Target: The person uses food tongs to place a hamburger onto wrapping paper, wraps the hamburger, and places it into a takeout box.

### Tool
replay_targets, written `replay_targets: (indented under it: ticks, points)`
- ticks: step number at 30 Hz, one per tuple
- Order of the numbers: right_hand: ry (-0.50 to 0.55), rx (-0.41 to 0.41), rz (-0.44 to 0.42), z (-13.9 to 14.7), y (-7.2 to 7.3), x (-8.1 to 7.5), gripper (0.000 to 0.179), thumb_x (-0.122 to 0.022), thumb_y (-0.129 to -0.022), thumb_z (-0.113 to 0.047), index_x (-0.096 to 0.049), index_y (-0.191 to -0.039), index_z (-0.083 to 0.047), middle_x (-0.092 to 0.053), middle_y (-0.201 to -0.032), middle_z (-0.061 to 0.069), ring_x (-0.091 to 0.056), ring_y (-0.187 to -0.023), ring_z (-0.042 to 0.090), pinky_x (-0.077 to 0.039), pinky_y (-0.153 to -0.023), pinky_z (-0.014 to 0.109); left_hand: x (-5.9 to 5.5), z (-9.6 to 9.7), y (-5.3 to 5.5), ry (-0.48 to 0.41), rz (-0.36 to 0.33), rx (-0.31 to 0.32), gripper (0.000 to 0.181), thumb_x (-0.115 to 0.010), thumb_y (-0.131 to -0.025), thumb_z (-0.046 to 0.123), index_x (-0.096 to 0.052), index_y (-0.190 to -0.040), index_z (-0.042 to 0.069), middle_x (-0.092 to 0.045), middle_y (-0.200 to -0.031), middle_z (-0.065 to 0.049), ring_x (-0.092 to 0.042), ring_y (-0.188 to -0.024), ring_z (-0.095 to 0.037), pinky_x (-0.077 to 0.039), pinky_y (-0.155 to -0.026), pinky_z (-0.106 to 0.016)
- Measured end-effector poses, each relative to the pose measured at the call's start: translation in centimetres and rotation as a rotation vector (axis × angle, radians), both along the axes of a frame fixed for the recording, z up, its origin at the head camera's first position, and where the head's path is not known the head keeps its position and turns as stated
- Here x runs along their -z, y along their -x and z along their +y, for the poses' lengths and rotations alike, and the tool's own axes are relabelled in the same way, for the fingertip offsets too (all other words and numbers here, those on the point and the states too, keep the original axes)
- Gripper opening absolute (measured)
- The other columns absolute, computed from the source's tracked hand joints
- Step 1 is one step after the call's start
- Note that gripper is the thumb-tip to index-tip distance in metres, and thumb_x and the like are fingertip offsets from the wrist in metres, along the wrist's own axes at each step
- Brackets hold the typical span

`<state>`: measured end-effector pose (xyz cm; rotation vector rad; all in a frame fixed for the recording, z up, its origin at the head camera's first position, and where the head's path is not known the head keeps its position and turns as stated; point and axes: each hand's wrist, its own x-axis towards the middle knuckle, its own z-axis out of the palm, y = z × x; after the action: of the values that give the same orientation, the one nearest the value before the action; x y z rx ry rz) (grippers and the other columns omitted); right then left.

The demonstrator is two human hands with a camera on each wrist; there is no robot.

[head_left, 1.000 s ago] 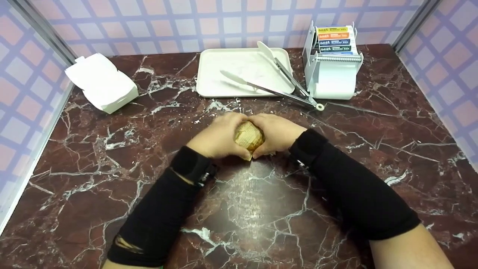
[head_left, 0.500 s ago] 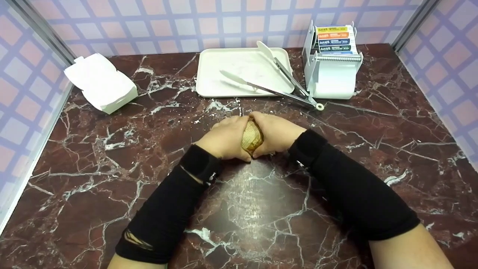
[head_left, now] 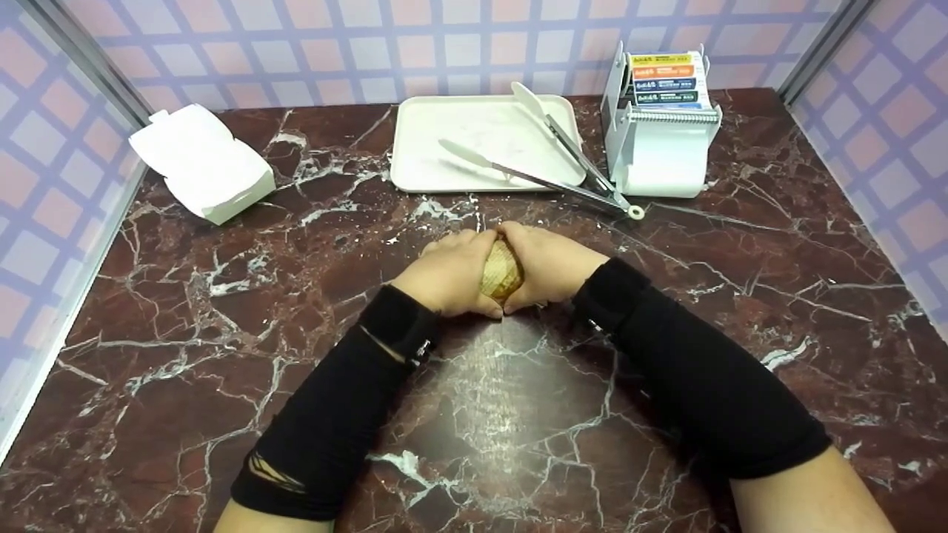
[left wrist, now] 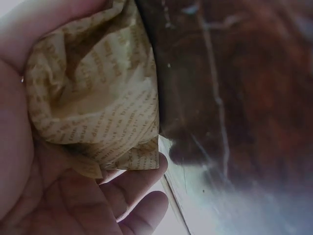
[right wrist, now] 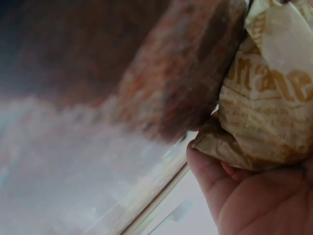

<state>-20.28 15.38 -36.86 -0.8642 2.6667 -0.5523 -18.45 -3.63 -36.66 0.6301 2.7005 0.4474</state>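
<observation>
Left hand (head_left: 458,274) and right hand (head_left: 552,266) grip paper bundle (head_left: 501,272) from both sides; visible part runs near-to-far, full long axis hidden.

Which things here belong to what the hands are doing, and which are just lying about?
In use, it seems:
paper-wrapped bundle
left hand and right hand, holding it

Seemingly lying about:
tongs, partly over the white tray
white box
dispenser with coloured labels
</observation>
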Motion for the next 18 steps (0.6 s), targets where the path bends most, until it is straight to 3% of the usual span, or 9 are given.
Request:
replay_targets:
  ticks: [9, 18]
  points:
    - [-0.002, -0.023, 0.04, -0.08, 0.02, 0.02, 0.102, -0.097, -0.071, -0.035, -0.041, -0.147, 0.001, -0.064, -0.133, 0.021, -0.064, -0.122, 0.036, -0.052, -0.112, 0.049, -0.07, 0.13, -0.01, 0.025, 0.023, -0.003, 0.116, -0.085, -0.079, 0.062, -0.025, -0.166, 0.014, -0.05, -0.151, -0.012, -0.048, -0.139, -0.033, -0.033, -0.126, -0.051]
    - [0.017, -0.061, -0.016, 0.52, 0.04, -0.13, 0.101, -0.098, -0.069, -0.034, -0.041, -0.148, -0.005, -0.061, -0.134, 0.013, -0.061, -0.122, 0.031, -0.051, -0.112, 0.048, 0.09, 0.13, 0.02, 0.021, 0.036, 0.0, 0.109, -0.084, -0.081, 0.06, -0.03, -0.164, 0.015, -0.054, -0.146, -0.011, -0.052, -0.134, -0.032, -0.036, -0.123, -0.051]
